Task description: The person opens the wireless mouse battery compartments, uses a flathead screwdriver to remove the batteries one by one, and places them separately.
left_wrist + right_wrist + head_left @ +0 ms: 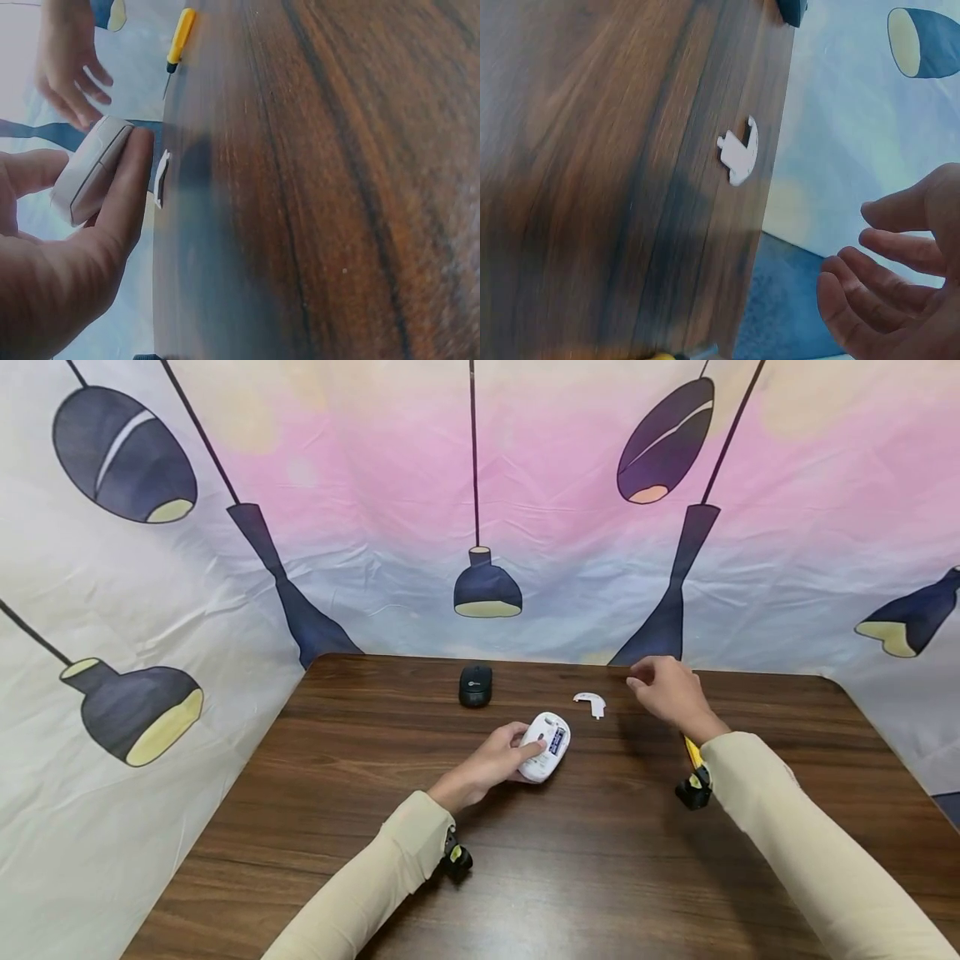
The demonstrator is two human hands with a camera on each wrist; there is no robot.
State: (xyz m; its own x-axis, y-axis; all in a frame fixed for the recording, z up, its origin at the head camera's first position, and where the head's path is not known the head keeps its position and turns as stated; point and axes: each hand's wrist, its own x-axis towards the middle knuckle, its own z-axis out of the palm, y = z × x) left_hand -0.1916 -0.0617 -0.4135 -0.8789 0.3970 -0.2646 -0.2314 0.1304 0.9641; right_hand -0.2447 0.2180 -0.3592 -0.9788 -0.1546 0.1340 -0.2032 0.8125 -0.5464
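My left hand (487, 762) grips a white computer mouse (540, 769) above the table, its underside turned up. The thumb lies across that underside, beside a dark blue battery (557, 741) in the uncovered compartment. Just beyond the mouse, the white battery cover (597, 702) lies on the wood. My right hand (670, 692) hovers to the right of the cover with loosely bent fingers and holds nothing; the right wrist view shows the gap between its thumb and fingers. A yellow-handled screwdriver (181, 37) lies on the table, partly hidden below the right wrist in the head view.
A black computer mouse (476, 687) sits near the table's back edge, left of the cover. The brown wooden table (585, 877) ends at a hanging cloth (405, 527) printed with lamps, which also runs along the left and right sides.
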